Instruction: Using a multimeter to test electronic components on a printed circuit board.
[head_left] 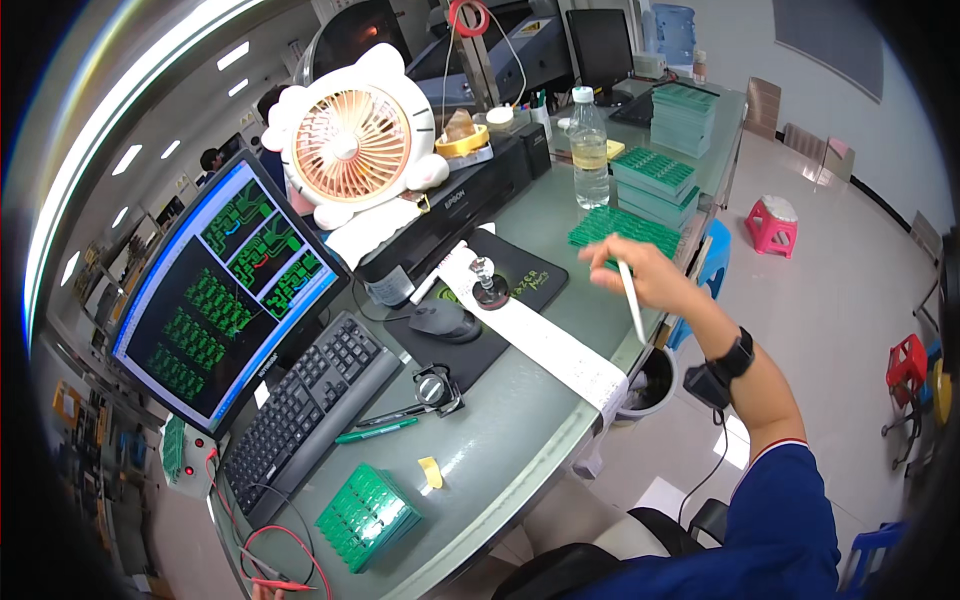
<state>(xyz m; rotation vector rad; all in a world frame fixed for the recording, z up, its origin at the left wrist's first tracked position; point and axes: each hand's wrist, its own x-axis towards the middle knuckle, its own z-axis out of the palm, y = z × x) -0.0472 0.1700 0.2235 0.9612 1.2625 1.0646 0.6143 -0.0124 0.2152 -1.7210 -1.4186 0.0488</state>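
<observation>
One right hand (645, 272) here, fingers pinching a thin white pen (631, 300) near its top. Looks light, stiff, a bit slick, so grip mid-barrel. Left hand's out of view.

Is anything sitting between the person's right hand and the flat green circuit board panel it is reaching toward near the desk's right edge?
Nothing visible does. The right hand, holding a white pen, hovers right at the green board panel. The water bottle and the stacks of green boards stand beyond the panel.
</observation>
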